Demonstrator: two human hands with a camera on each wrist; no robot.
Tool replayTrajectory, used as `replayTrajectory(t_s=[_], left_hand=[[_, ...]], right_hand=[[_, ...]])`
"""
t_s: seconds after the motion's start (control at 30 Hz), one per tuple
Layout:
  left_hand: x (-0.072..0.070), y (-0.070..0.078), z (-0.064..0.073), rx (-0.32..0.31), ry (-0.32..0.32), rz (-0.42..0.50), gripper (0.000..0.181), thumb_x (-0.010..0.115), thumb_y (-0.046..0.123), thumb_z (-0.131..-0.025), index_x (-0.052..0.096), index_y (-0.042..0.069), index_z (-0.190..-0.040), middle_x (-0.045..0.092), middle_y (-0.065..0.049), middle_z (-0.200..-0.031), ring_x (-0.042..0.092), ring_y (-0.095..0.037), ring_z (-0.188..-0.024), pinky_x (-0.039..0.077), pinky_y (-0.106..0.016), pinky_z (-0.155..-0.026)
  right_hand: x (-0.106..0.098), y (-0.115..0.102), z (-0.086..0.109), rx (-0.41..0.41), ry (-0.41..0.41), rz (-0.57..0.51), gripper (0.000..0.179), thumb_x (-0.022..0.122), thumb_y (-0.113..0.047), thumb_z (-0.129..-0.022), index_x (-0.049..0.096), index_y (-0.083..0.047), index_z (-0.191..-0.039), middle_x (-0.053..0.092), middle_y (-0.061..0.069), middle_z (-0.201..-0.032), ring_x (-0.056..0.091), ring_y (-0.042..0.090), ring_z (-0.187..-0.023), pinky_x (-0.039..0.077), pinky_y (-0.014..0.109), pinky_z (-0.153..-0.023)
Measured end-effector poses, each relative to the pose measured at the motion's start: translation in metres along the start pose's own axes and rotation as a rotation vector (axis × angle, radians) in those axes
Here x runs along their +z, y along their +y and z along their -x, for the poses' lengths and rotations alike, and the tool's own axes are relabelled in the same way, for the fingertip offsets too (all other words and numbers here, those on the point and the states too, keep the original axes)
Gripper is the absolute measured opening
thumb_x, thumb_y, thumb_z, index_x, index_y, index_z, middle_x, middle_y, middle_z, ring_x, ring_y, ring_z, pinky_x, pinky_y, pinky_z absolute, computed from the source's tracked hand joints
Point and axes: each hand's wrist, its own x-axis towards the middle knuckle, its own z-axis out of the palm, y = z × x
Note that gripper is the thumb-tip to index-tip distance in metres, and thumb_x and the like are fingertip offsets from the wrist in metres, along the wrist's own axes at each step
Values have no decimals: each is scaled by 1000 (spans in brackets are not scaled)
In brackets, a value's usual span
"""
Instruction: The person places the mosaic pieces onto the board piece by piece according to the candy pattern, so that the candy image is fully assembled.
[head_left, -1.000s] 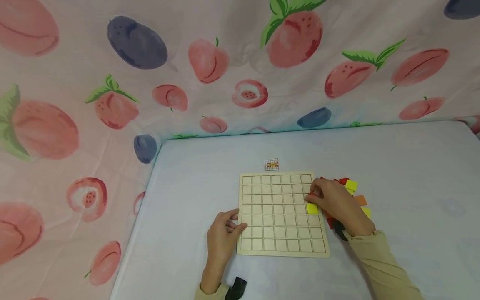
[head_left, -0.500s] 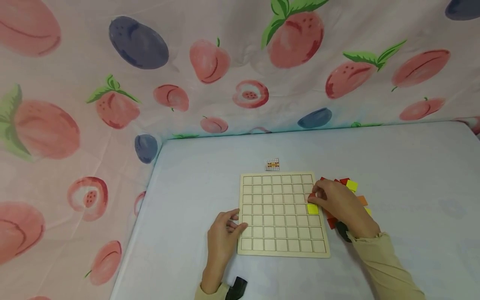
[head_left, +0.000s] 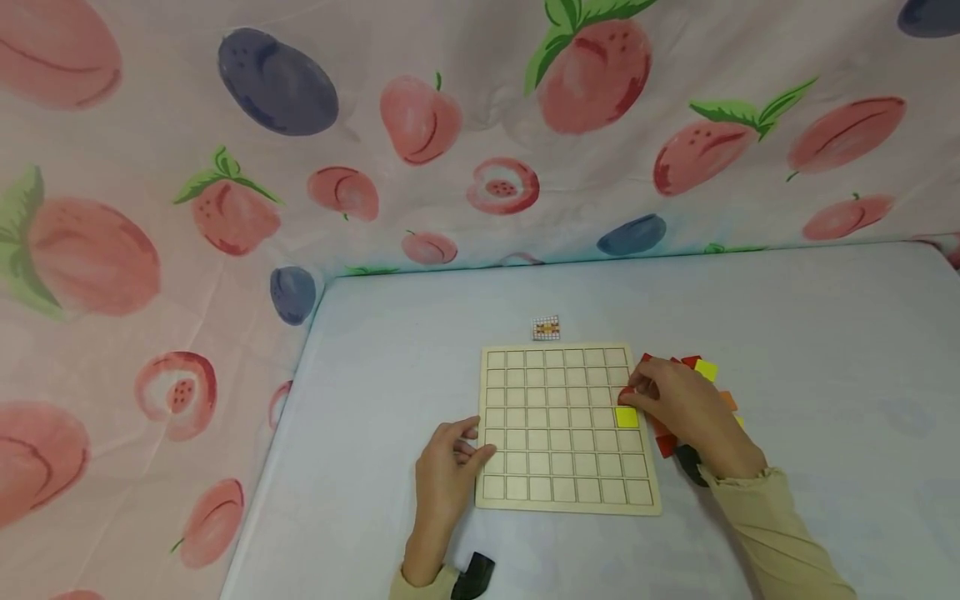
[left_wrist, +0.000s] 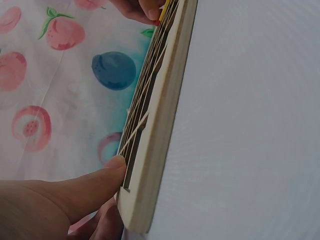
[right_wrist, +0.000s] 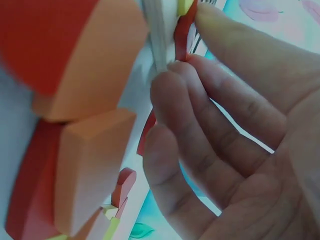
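A pale wooden grid board [head_left: 517, 439] lies flat on the white tabletop. My left hand [head_left: 444, 475] holds its left edge, thumb [left_wrist: 107, 172] on the rim and the other fingers against the side. At the right-hand column my right hand [head_left: 686, 408] pinches a red square tile [head_left: 626, 395] between thumb and index finger, over the third row from the top. In the right wrist view the red tile [right_wrist: 185, 37] stands at the board's edge, partly covered by fingertips. Directly below it a yellow square tile [head_left: 627, 417] sits in the fourth row.
Loose red, orange and yellow tiles [head_left: 707, 370] are piled right of the board, partly hidden under the right hand. Orange tiles [right_wrist: 95, 165] loom close in the right wrist view. A small printed pattern card [head_left: 546, 328] lies behind the board. Fruit-print cloth [head_left: 465, 125] hangs at back and left.
My right hand has shifted slightly right with the red tile, staying at the same row by the board's right edge. My left hand has kept its hold on the board.
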Motion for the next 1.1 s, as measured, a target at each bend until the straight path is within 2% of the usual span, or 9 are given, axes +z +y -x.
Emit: replayTrajectory(t_s=[0.1,0.47,0.67,0.87,0.97,1.1], left_hand=[[0,0,0,3,2,2,42,85,14,-78,72,9,-118,64,2,-95,64,-9,-75,55,-18,-65],[1,-1,0,-1,4,-1,42,85,14,-78,71,9,-118,64,2,-95,63,-9,-76,55,-18,-66],[1,-1,0,0,2,-7,42,85,15,-78,71,9,-117,64,2,-95,63,-9,-76,55,-18,-65],[1,0,0,0,-4,-9,43,85,15,-78,71,8,-118,64,1,-95,63,-9,-76,55,-18,-65],[0,0,1,3,-2,-10,43,85,15,-77,71,8,-118,64,1,-95,63,-9,-76,55,-18,-65],[0,0,1,1,-1,-11,43,85,15,-77,71,8,-117,64,2,-95,63,-9,-76,55,-17,-65]], right_hand=[[0,-1,0,0,-7,-21,21,81,-22,-83,72,-6,-93,65,-5,-75,56,11,-73,47,25,-61],[2,-3,-1,8,-10,-23,18,82,-24,-83,70,-11,-87,59,-4,-72,53,12,-69,44,25,-60],[-1,-3,0,12,-11,-10,24,81,-24,-84,71,-5,-96,60,-2,-78,54,13,-71,45,27,-61],[-9,6,1,-7,25,15,25,80,-16,-83,70,-4,-103,65,4,-89,60,21,-82,52,37,-72],[-15,10,1,-4,40,19,27,80,-14,-83,72,-4,-106,65,7,-93,56,24,-87,51,41,-76],[-20,15,-1,5,44,36,25,78,-11,-85,72,-3,-108,63,9,-93,50,26,-87,48,39,-73]])
